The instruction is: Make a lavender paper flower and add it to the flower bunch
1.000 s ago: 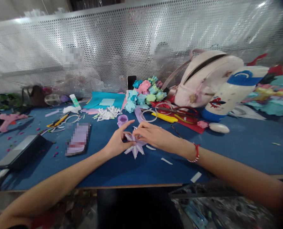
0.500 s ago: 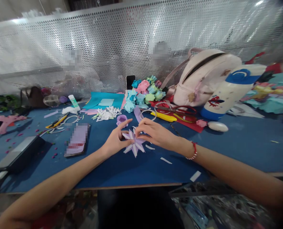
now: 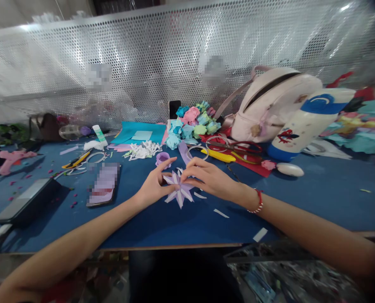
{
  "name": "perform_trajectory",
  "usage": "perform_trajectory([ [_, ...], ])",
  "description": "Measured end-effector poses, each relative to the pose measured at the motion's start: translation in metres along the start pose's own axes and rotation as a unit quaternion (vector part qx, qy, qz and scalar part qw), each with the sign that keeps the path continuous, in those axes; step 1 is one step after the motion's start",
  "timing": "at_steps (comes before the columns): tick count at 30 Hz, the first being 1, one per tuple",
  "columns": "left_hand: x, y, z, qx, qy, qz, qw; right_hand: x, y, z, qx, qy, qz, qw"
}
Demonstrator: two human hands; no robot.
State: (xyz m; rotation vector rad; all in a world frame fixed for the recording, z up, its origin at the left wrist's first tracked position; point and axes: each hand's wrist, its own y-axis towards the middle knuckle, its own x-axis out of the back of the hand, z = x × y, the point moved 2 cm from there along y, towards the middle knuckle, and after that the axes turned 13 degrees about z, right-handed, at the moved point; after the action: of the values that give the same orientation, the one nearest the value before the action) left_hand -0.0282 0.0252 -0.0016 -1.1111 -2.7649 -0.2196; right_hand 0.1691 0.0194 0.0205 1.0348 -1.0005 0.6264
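Observation:
Between my two hands is a purple paper flower (image 3: 180, 196) with pointed, folded petals and pale strips along them. My left hand (image 3: 155, 185) pinches its left side with thumb and fingers, the index finger stretched out above. At the upper right of the flower's centre, the fingertips of my right hand (image 3: 206, 179) are closed on it; whatever lies under them is hidden. Just behind my left hand stands a roll of purple paper strip (image 3: 163, 159). White paper strips (image 3: 200, 195) lie to the right of the flower on the blue table (image 3: 143, 231).
Left are a phone (image 3: 103, 185), a power bank (image 3: 25, 201), a pink glue gun (image 3: 13, 160) and a yellow cutter (image 3: 76, 160). Behind my hands lie paper scraps (image 3: 143, 149), crumpled paper flowers (image 3: 192, 122) and another yellow cutter (image 3: 219, 155). A backpack (image 3: 269, 105) and bottle (image 3: 307, 124) stand right.
Both hands keep their hold on the paper flower, with hardly any movement of the fingers. The whole view has shifted very slightly.

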Motion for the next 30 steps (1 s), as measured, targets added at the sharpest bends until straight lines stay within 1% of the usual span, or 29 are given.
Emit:
perform_trajectory([
  [5,0.0004,0.0,0.0015,0.006,-0.01,0.003,1.0,-0.0003,0.0016,0.0013,0.021,-0.019,0.012,1.0],
  [11,0.0026,-0.0001,0.0011,-0.008,-0.014,0.036,0.999,-0.0025,0.0001,-0.0029,-0.003,0.057,0.056,0.997],
  [17,0.003,-0.0001,0.0021,-0.003,-0.027,0.029,0.999,-0.0013,0.0002,-0.0031,-0.016,0.058,0.008,0.998],
  [25,0.004,0.0015,0.0074,-0.007,-0.03,0.028,0.999,-0.0029,-0.0003,-0.0024,0.013,0.013,0.005,1.0],
  [30,0.004,0.0005,0.0066,-0.002,-0.02,0.027,0.999,-0.003,-0.0005,-0.0005,0.024,-0.01,-0.002,1.0],
])
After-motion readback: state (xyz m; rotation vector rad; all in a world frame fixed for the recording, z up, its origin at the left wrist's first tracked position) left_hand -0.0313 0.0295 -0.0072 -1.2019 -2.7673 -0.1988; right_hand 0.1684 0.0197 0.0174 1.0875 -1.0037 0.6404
